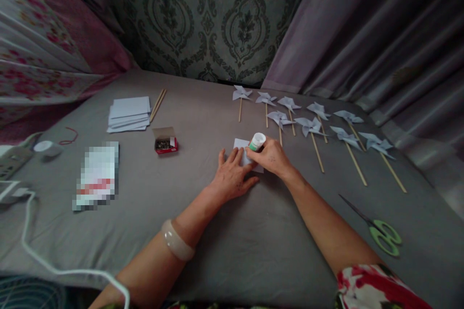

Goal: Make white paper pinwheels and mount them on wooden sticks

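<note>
A small sheet of white paper (240, 143) lies on the grey cloth in front of me, partly hidden by both hands. My left hand (234, 175) rests flat with fingers spread, its fingertips on the sheet's left side. In my right hand (271, 155) is a glue stick (257, 141), white with a green band, tilted with its lower end toward the paper. Whether that end touches the sheet is hidden by my fingers. Farther right lie several finished paper pinwheels (311, 126) on wooden sticks.
Scissors (384, 236) with green handles lie at the right. To the left are a red box of small metal fasteners (166, 145), a stack of white paper (129, 113), wooden sticks (158, 105), a blurred packet (97, 174) and a white cable (65, 272).
</note>
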Demonstrator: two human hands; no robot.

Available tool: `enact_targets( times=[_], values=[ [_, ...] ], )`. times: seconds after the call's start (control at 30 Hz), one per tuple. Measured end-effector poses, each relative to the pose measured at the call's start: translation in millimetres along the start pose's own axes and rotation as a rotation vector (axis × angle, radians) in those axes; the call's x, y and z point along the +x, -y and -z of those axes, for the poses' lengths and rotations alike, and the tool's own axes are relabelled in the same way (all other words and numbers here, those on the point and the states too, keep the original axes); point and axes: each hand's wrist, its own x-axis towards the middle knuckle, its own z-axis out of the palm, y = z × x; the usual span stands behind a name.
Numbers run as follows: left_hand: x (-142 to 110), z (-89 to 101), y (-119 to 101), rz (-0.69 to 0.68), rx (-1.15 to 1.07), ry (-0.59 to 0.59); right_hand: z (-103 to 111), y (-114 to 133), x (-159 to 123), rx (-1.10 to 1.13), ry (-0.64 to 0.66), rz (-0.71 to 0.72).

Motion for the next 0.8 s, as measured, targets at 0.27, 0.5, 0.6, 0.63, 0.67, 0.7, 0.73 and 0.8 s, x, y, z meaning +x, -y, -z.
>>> enact_targets(
  times=[0.27,0.5,0.6,0.63,0.67,0.7,0.73,0.8],
  values=[
    [0.2,2.0,-0.1,0.006,-0.006,0.007,-3.3,-2.9,1.0,0.040,-0.022,-0.011],
    [0.9,1.6,0.2,0.005,-0.028,0.008,-4.5,-2.0,3.0,-0.014,-0.040,0.033],
    [0.7,0.6,0.4,0.007,-0.031,0.007,-3.7,-1.1,3.1,-0.011,-0.039,0.018],
    [0.7,0.7,0.3,0.007,-0.031,0.012,-3.2,-0.3,2.3,-0.009,-0.033,0.018],
    [0.7,0.8,0.1,0.008,-0.031,0.016,-2.9,0.6,1.4,-0.008,-0.028,0.021],
    [0.8,1.1,-0.1,0.010,-0.032,0.018,-2.8,1.6,0.7,-0.008,-0.026,0.024],
    [0.9,1.3,-0.2,0.012,-0.034,0.017,-3.0,2.3,0.3,-0.009,-0.030,0.025],
    [1.1,1.5,-0.4,0.014,-0.039,0.012,-4.0,2.6,0.2,-0.006,-0.042,0.019]
  ],
)
